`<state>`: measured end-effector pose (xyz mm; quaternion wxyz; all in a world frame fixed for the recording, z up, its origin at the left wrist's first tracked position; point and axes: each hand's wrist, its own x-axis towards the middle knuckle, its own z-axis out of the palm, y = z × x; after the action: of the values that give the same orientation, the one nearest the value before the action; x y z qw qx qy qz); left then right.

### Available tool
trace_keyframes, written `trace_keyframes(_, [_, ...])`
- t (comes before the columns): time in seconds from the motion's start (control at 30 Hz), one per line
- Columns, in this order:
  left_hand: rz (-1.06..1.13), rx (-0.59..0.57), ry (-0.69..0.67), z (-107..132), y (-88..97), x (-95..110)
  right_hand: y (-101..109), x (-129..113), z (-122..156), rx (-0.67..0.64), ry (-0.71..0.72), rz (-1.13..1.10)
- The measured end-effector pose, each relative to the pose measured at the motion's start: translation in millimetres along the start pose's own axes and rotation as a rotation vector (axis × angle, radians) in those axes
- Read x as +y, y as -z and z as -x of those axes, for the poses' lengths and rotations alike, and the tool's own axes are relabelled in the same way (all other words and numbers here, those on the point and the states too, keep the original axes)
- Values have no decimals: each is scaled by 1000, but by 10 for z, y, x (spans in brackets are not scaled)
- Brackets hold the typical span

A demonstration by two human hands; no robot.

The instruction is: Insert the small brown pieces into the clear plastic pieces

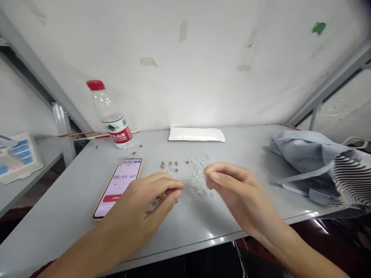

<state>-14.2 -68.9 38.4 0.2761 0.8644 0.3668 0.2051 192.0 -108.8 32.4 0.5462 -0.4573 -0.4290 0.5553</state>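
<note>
My left hand [142,210] hovers over the grey table [203,227], fingers pinched together above a few small brown pieces [159,200]; what sits in the pinch is too small to name. My right hand [234,189] is curled, its fingertips pressed together beside a pile of small clear plastic pieces [198,175]. A smaller group of brown and clear pieces [170,166] lies just beyond my left hand. The two hands are about a hand's width apart.
A phone [118,186] with a running timer lies left of my hands. A water bottle with a red cap [111,117] stands at the back left, a white packet [196,134] by the wall. Pale blue cloth and a striped bag [324,162] fill the right.
</note>
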Motion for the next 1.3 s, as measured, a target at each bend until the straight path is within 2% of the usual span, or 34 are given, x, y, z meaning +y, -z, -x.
trace_keyframes(0.07, [-133, -125, -63, -194, -17, -77, 42, -10, -116, -29, -55, -110])
trace_keyframes(0.13, [-206, -223, -161, -301, -93, -261, 79, -6, -225, -64, -115, -189])
trace_keyframes(0.27, [-157, -364, -186, -285, -245, -554, 146, 20, -350, -82, -160, -181])
trace_keyframes(0.4, [-118, -431, -123, -249, -307, -597, 186, 45, -390, -84, -144, -151])
trace_keyframes(0.57, [-103, -419, -79, -280, -341, -580, 194, 43, -410, -108, -120, -113])
trace_keyframes(0.67, [-103, -405, -65, -290, -344, -555, 213, 37, -465, -130, 4, -6])
trace_keyframes(0.77, [-119, -402, -47, -302, -336, -520, 267, 59, -570, -94, 295, 233])
trace_keyframes(0.83, [-124, -403, -46, -308, -333, -505, 313, 94, -641, -65, 427, 360])
trace_keyframes(1.0, [-134, -369, -76, -297, -360, -522, 395, 203, -719, -81, 513, 473])
trace_keyframes(1.17, [-155, -337, -113, -274, -393, -549, 415, 259, -737, -89, 713, 642])
trace_keyframes(1.3, [-140, -340, -110, -271, -383, -539, 418, 271, -739, -93, 757, 721])
